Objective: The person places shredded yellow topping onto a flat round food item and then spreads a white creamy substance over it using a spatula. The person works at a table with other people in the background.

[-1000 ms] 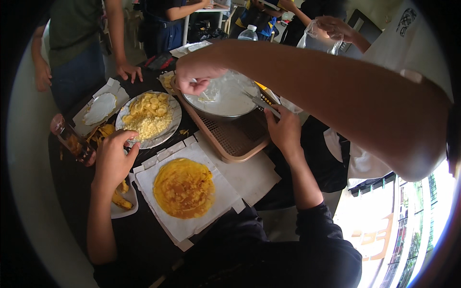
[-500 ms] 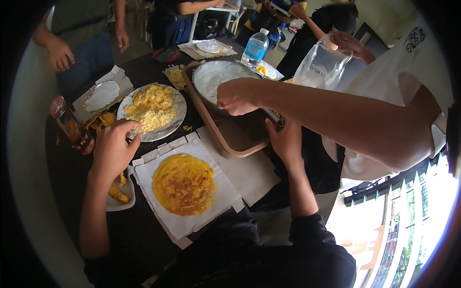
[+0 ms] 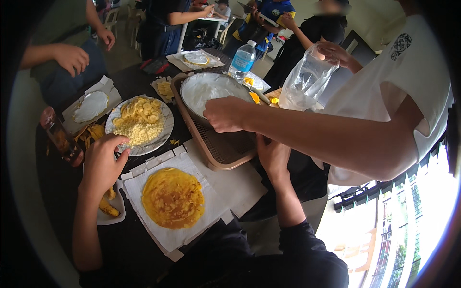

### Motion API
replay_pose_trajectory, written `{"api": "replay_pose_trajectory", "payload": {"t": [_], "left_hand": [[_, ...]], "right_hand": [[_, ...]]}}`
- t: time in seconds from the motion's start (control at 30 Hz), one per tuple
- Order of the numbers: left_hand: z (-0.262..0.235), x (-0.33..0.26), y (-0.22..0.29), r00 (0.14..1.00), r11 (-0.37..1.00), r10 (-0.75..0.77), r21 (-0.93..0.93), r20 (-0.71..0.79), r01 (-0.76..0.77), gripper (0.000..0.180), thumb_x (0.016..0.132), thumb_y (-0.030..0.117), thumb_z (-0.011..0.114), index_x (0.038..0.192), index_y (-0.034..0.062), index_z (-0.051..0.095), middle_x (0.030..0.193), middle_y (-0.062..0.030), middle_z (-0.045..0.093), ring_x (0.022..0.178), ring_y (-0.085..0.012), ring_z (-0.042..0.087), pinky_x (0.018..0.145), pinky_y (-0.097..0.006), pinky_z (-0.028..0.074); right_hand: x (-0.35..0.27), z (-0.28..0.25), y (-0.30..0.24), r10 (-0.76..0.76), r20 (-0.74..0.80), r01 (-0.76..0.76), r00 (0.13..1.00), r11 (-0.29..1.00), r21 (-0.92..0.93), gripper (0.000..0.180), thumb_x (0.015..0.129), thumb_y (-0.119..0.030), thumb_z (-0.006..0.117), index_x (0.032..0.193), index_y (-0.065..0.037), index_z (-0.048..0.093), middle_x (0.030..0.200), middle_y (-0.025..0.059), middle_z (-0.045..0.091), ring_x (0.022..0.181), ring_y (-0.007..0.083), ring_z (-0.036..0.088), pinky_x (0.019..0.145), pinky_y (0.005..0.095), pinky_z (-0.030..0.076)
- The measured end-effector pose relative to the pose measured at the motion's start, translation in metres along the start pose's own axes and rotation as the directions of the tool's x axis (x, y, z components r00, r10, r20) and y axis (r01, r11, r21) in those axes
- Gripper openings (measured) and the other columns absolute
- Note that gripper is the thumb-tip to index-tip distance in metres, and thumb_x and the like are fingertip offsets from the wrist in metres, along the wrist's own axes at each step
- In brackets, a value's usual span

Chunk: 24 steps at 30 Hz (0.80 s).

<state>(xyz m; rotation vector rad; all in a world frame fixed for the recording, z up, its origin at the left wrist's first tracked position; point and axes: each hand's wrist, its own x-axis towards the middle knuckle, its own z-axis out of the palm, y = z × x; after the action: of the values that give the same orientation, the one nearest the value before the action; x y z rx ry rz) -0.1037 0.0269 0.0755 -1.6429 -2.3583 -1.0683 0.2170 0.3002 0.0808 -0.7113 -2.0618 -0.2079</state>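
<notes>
A yellow-brown round crepe (image 3: 173,198) lies flat on white paper (image 3: 211,192) in front of me. My left hand (image 3: 104,158) hovers at the near edge of a patterned plate (image 3: 167,126), thumb and fingers apart, holding nothing visible. Sliced bananas (image 3: 140,111) and a pale grated heap (image 3: 139,130) fill that plate. At the near right corner of a brown plastic basket (image 3: 217,162) is my right hand (image 3: 273,158), its fingers mostly hidden behind another person's forearm. A bowl of white cream (image 3: 211,91) rests in the basket, and that person's closed hand (image 3: 224,114) is over its near rim.
The person at right holds a clear plastic bag (image 3: 307,79). A water bottle (image 3: 243,60) stands behind the bowl. On the left are a dark jar-like container (image 3: 60,137), a cream-covered round (image 3: 91,106) on paper and a white dish (image 3: 117,213) with bananas. Other people stand across the table.
The view has shifted, so the table's things sit slightly lower and further left. The metal handle seen by my right hand earlier is now hidden behind the other person's forearm.
</notes>
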Motion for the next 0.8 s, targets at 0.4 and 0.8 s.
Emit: {"api": "replay_pose_trajectory", "payload": {"t": [0.4,0.8], "left_hand": [[0.006,-0.001,-0.009,1.000,1.000,-0.011,-0.001,-0.013,0.011,0.021,0.086,0.006,0.076,0.106,-0.0003,0.073,0.100,-0.0171,0.075,0.086,-0.0343,0.072,0.078,-0.043,0.057],[0.012,0.001,-0.016,1.000,0.999,0.029,0.032,0.000,-0.029,0.022,0.085,0.002,0.076,0.107,-0.0017,0.074,0.098,-0.0165,0.075,0.081,-0.0280,0.073,0.076,-0.039,0.056]], "right_hand": [[-0.019,-0.017,-0.014,0.129,0.085,-0.140,0.988,0.980,0.144,0.023,0.086,-0.006,0.079,0.108,-0.002,0.073,0.093,0.0141,0.071,0.077,0.0302,0.069,0.069,0.0387,0.054],[-0.097,0.004,-0.090,-0.395,-0.068,0.338,0.916,0.670,0.661,0.025,0.084,-0.011,0.082,0.101,-0.004,0.066,0.095,0.0116,0.067,0.072,0.0251,0.068,0.063,0.0360,0.055]]}}
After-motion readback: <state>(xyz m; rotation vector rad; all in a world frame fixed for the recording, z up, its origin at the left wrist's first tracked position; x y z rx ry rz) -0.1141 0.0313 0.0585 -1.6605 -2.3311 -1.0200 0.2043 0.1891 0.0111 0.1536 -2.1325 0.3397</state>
